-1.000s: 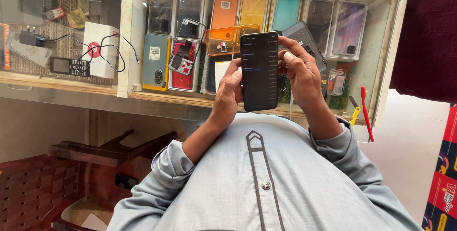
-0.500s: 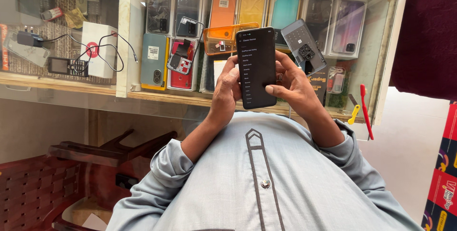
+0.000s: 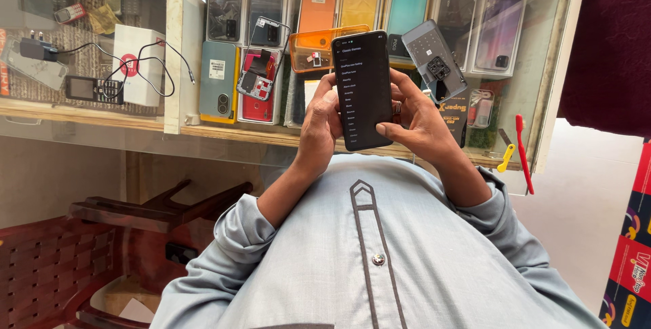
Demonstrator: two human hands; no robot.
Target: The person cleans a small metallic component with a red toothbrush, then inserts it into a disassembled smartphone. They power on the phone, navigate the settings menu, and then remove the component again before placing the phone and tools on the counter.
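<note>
Black smartphone (image 3: 363, 90) is being held upright above the glass display surface (image 3: 135, 140), near its front edge; left hand (image 3: 319, 122) and right hand (image 3: 417, 119) are both gripping its sides, right thumb resting on the screen.

Hidden and cut-off parts

The black smartphone (image 3: 363, 90) is covering both hands' fingers behind it; its screen list is reading too small, and the red chair (image 3: 61, 261) is running off the frame's left edge.

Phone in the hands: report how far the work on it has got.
Done: the phone is switched on, showing a dark list of menu lines. In hand: the left hand and the right hand hold it upright over the glass counter, right thumb at the screen's edge. Left: nothing visibly picked yet.
</note>
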